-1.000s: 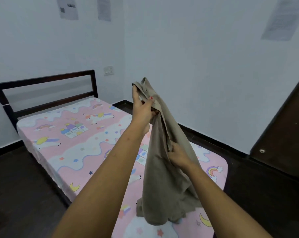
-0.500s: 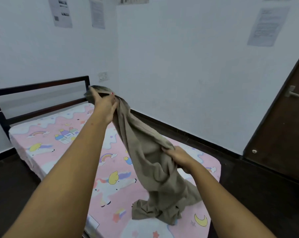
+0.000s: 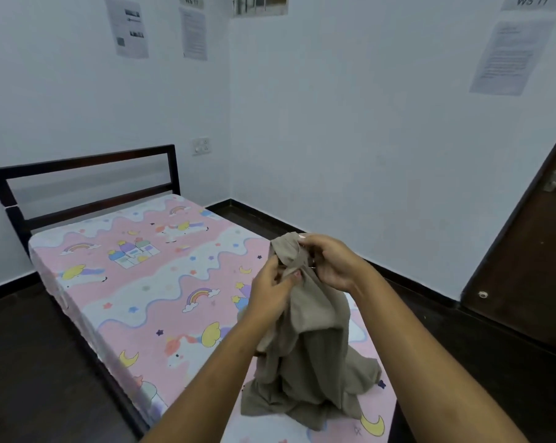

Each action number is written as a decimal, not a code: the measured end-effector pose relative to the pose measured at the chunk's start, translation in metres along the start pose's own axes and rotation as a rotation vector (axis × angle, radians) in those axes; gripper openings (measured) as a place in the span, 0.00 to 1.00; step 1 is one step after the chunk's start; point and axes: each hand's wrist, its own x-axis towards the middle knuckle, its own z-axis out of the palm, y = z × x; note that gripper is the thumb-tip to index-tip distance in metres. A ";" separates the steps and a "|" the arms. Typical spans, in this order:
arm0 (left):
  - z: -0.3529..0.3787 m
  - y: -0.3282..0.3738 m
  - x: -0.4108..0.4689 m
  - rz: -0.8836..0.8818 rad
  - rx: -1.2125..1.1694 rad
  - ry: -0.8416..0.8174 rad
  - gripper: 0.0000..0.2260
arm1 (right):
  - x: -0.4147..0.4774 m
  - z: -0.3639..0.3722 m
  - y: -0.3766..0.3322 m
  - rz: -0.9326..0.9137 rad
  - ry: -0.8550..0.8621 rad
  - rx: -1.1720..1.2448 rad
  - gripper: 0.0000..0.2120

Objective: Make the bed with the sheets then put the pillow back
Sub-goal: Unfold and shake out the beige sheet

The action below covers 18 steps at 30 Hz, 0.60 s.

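Gathering the top of a crumpled tan sheet (image 3: 308, 346) above the foot end of the bed, with the lower folds slumped on the pink unicorn-print mattress cover (image 3: 136, 282). Pinching the bunched cloth in the left hand (image 3: 271, 294), with curled fingers. Gripping the same peak from above with the right hand (image 3: 331, 263), the 2 hands close together, probably hunting for 1 corner or hem before spreading. Held high, likely, to let the hanging weight pull the tangle loose. Beyond: dark slatted headboard (image 3: 84, 187) against the wall, a printed notice (image 3: 131, 27) taped higher up, brown door (image 3: 532, 282) at right. No pillow in view.
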 end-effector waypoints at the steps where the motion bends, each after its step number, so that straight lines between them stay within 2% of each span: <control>1: -0.001 0.000 0.002 -0.028 0.005 0.009 0.11 | 0.000 -0.003 0.004 -0.001 -0.005 -0.027 0.11; 5: -0.008 0.006 -0.003 -0.144 0.001 0.050 0.11 | -0.001 -0.013 0.016 -0.019 0.001 -0.247 0.09; 8: -0.018 0.008 -0.002 -0.203 -0.124 0.063 0.14 | 0.000 -0.015 0.023 -0.051 0.067 -0.288 0.12; 10: -0.031 0.005 0.002 -0.266 -0.104 0.157 0.10 | -0.001 -0.017 0.025 -0.091 0.124 -0.298 0.12; 13: -0.071 -0.016 0.005 -0.413 0.295 0.452 0.06 | -0.006 -0.019 0.024 -0.148 0.161 -0.341 0.10; 15: -0.093 -0.026 -0.003 -0.536 0.623 0.509 0.12 | -0.008 -0.020 0.024 -0.168 0.144 -0.341 0.10; 16: -0.097 -0.030 -0.004 -0.510 0.730 0.483 0.17 | -0.009 -0.020 0.025 -0.173 0.127 -0.353 0.10; 18: -0.089 -0.025 -0.003 -0.232 0.729 0.317 0.26 | -0.010 -0.015 0.026 -0.171 0.076 -0.442 0.11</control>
